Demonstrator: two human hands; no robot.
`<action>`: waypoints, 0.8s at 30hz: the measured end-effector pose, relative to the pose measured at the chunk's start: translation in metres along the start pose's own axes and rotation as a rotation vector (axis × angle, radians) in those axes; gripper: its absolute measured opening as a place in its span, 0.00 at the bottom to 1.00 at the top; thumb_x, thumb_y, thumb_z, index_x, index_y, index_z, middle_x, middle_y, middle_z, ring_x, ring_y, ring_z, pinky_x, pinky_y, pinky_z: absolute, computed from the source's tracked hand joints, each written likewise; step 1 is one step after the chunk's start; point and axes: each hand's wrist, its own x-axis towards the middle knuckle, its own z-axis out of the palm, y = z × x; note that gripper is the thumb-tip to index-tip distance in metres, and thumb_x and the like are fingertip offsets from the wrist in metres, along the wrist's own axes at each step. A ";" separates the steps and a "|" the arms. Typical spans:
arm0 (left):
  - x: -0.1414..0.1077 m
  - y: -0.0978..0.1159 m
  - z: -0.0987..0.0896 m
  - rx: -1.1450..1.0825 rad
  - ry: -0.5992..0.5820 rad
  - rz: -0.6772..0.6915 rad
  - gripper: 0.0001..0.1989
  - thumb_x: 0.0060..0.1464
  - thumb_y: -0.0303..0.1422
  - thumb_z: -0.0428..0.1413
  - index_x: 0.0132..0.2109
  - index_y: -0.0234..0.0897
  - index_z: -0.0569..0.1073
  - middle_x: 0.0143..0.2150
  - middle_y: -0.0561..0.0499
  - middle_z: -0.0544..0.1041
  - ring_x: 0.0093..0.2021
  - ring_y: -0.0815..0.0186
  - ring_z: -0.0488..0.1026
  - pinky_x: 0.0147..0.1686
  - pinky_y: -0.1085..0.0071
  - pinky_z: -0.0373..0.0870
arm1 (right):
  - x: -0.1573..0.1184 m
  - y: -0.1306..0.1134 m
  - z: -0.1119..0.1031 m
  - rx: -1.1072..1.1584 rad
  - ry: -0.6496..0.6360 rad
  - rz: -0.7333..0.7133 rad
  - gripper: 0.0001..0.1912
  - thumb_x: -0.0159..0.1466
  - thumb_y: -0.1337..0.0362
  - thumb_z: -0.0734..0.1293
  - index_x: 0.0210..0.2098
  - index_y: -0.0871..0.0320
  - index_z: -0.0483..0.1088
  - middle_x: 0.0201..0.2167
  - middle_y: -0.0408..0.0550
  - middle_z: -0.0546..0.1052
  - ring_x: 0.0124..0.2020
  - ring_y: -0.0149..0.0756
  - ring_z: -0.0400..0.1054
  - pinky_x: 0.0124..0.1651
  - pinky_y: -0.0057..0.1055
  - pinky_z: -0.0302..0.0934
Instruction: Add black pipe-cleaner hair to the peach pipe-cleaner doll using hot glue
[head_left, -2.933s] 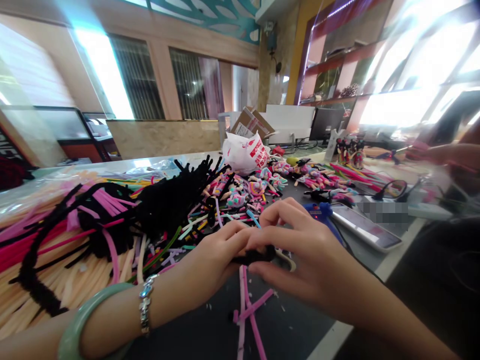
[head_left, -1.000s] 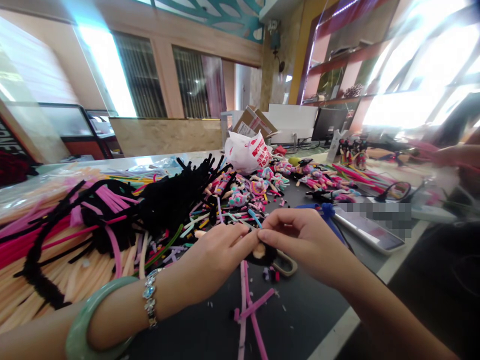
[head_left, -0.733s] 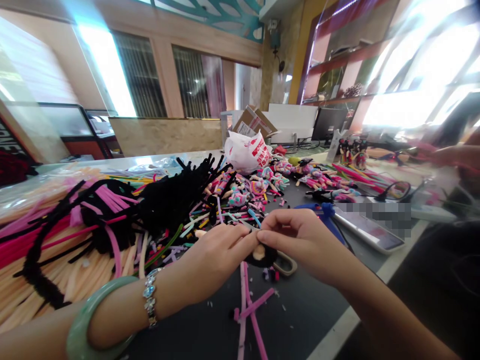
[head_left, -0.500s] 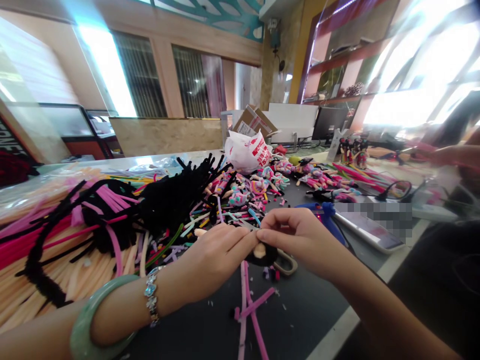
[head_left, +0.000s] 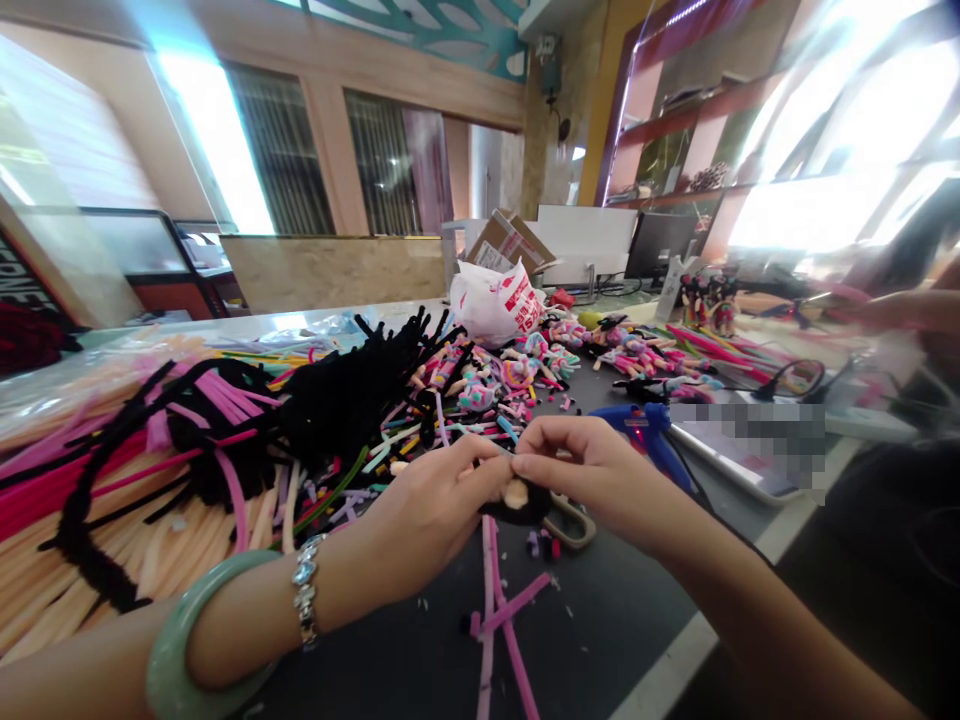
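Note:
Close together over the dark table, both hands are at a small black-and-peach fuzzy doll piece (head_left: 534, 507), apparently made of pipe cleaners. My left hand (head_left: 431, 510) has its fingers closed around the piece and covers much of it. With thumb and index finger pressed together, my right hand (head_left: 600, 470) pinches at its upper edge; the exact spot is hidden by the fingers. Just below lies a pair of scissors (head_left: 576, 528), only its handle loop showing. Pink pipe cleaners (head_left: 504, 612) lie crossed on the table nearer to me.
Peach pipe cleaners (head_left: 45, 560) and a black bundle (head_left: 337, 390) fill the left side. Several finished dolls (head_left: 517, 372) and cut bits are heaped behind my hands. A blue glue gun (head_left: 664, 450) and a flat white device (head_left: 739, 460) lie right. Another person's hand (head_left: 900, 312) is far right.
My left fingers have shifted slightly and bent more around the piece, exposing a little more of its black part. My right hand keeps its pinch almost in place.

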 end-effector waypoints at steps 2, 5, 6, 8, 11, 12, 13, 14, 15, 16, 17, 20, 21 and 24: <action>0.000 0.000 0.001 -0.012 0.036 -0.021 0.18 0.53 0.17 0.44 0.48 0.34 0.65 0.44 0.46 0.65 0.36 0.68 0.68 0.36 0.72 0.69 | 0.001 0.001 0.001 -0.001 0.016 0.005 0.10 0.60 0.60 0.66 0.27 0.60 0.68 0.23 0.42 0.71 0.26 0.29 0.62 0.29 0.27 0.54; 0.000 0.000 0.001 -0.026 0.065 -0.038 0.19 0.52 0.16 0.44 0.49 0.34 0.65 0.49 0.43 0.63 0.39 0.67 0.69 0.39 0.71 0.69 | 0.002 0.002 0.002 -0.001 0.038 0.012 0.10 0.59 0.59 0.67 0.27 0.60 0.68 0.24 0.43 0.72 0.27 0.31 0.63 0.29 0.28 0.54; 0.000 0.000 0.002 -0.040 0.056 -0.038 0.20 0.51 0.15 0.44 0.50 0.34 0.64 0.50 0.43 0.64 0.42 0.66 0.69 0.41 0.70 0.69 | 0.002 0.002 0.003 0.002 0.041 0.013 0.10 0.59 0.59 0.67 0.26 0.59 0.68 0.24 0.43 0.72 0.27 0.31 0.63 0.29 0.28 0.55; -0.001 0.000 0.003 -0.085 0.024 -0.024 0.21 0.52 0.16 0.44 0.52 0.35 0.63 0.50 0.44 0.67 0.47 0.63 0.68 0.46 0.68 0.68 | 0.002 0.003 0.005 0.019 0.045 0.018 0.11 0.59 0.59 0.67 0.26 0.59 0.68 0.24 0.44 0.73 0.27 0.32 0.64 0.29 0.28 0.55; -0.003 -0.001 0.004 -0.102 0.002 -0.051 0.23 0.52 0.16 0.44 0.52 0.38 0.63 0.52 0.47 0.69 0.49 0.62 0.68 0.48 0.66 0.66 | 0.003 0.004 0.007 0.032 0.063 0.034 0.12 0.57 0.58 0.68 0.24 0.59 0.67 0.22 0.43 0.72 0.25 0.30 0.62 0.26 0.27 0.53; -0.003 -0.002 0.005 -0.102 0.001 -0.061 0.23 0.51 0.15 0.44 0.52 0.39 0.63 0.53 0.47 0.69 0.49 0.62 0.68 0.48 0.66 0.66 | 0.003 0.004 0.007 0.033 0.069 0.040 0.12 0.57 0.58 0.69 0.24 0.59 0.66 0.21 0.43 0.71 0.24 0.29 0.61 0.25 0.26 0.52; -0.003 -0.002 0.005 -0.106 0.001 -0.073 0.24 0.49 0.15 0.44 0.52 0.39 0.63 0.52 0.48 0.69 0.49 0.62 0.68 0.48 0.65 0.66 | 0.004 0.004 0.008 0.032 0.076 0.041 0.12 0.57 0.58 0.69 0.24 0.59 0.66 0.21 0.42 0.70 0.23 0.29 0.60 0.24 0.26 0.51; -0.003 -0.002 0.006 -0.116 0.001 -0.086 0.25 0.48 0.14 0.44 0.51 0.39 0.63 0.52 0.48 0.70 0.50 0.62 0.68 0.48 0.65 0.65 | 0.004 0.005 0.008 0.029 0.083 0.040 0.12 0.57 0.58 0.69 0.24 0.59 0.66 0.21 0.42 0.70 0.23 0.28 0.59 0.23 0.25 0.50; -0.002 -0.002 0.006 -0.133 -0.002 -0.105 0.25 0.47 0.14 0.44 0.51 0.39 0.63 0.51 0.48 0.70 0.50 0.62 0.68 0.48 0.65 0.65 | 0.004 0.005 0.008 0.028 0.090 0.037 0.12 0.57 0.58 0.69 0.24 0.59 0.66 0.20 0.41 0.69 0.23 0.28 0.58 0.23 0.25 0.50; -0.001 -0.001 0.005 -0.158 -0.008 -0.122 0.25 0.46 0.14 0.44 0.51 0.38 0.63 0.51 0.48 0.70 0.49 0.62 0.68 0.49 0.65 0.65 | 0.005 0.005 0.008 0.029 0.096 0.033 0.12 0.57 0.58 0.69 0.24 0.59 0.66 0.20 0.41 0.69 0.23 0.28 0.58 0.23 0.25 0.50; -0.001 -0.001 0.005 -0.184 -0.011 -0.136 0.25 0.46 0.14 0.44 0.50 0.37 0.63 0.50 0.48 0.70 0.49 0.62 0.68 0.48 0.65 0.65 | 0.005 0.006 0.009 0.032 0.099 0.031 0.12 0.57 0.58 0.68 0.24 0.59 0.66 0.20 0.41 0.69 0.23 0.28 0.59 0.23 0.25 0.51; 0.000 0.001 0.006 -0.239 -0.010 -0.162 0.24 0.45 0.14 0.44 0.49 0.36 0.64 0.48 0.47 0.71 0.48 0.62 0.68 0.47 0.66 0.66 | 0.006 0.009 0.009 0.047 0.091 0.039 0.12 0.58 0.57 0.68 0.24 0.59 0.66 0.21 0.42 0.71 0.24 0.30 0.62 0.25 0.26 0.53; 0.000 0.001 0.007 -0.245 -0.006 -0.177 0.24 0.45 0.14 0.44 0.49 0.36 0.64 0.46 0.48 0.71 0.46 0.63 0.69 0.46 0.66 0.67 | 0.007 0.010 0.009 0.052 0.090 0.043 0.12 0.58 0.57 0.68 0.24 0.59 0.66 0.22 0.43 0.72 0.25 0.31 0.63 0.26 0.27 0.54; -0.002 -0.001 0.010 -0.259 0.029 -0.219 0.26 0.47 0.16 0.46 0.54 0.37 0.60 0.43 0.49 0.72 0.42 0.64 0.71 0.43 0.67 0.68 | 0.008 0.014 0.010 0.078 0.095 0.039 0.12 0.58 0.57 0.68 0.24 0.58 0.66 0.23 0.44 0.73 0.27 0.33 0.66 0.29 0.29 0.57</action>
